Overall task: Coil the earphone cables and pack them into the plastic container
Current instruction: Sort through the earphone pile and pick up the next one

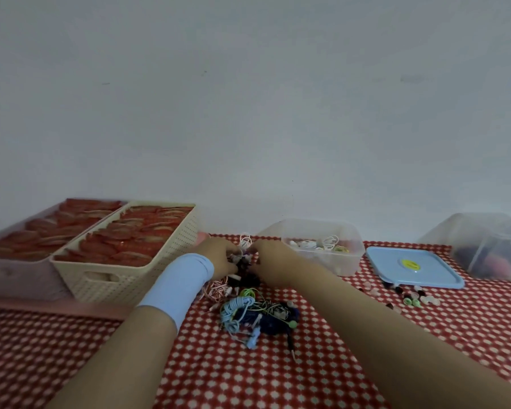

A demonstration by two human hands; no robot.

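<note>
Blur softens the grip: left hand and right hand curl fingers round a pale earphone cable beside the plastic container; the blue lid's yellow sticker is unreadable.

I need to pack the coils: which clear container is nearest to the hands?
The clear container just beside the right hand, holding white earphones; the other container stands far right.

We see the scene through one wide-angle camera worn on the person's head. It faces forward and only slightly down, so the wall fills the upper half and the desk the lower part. The view sits close: both forearms enter from the bottom edge, and the left hand and right hand meet near the middle.
</note>
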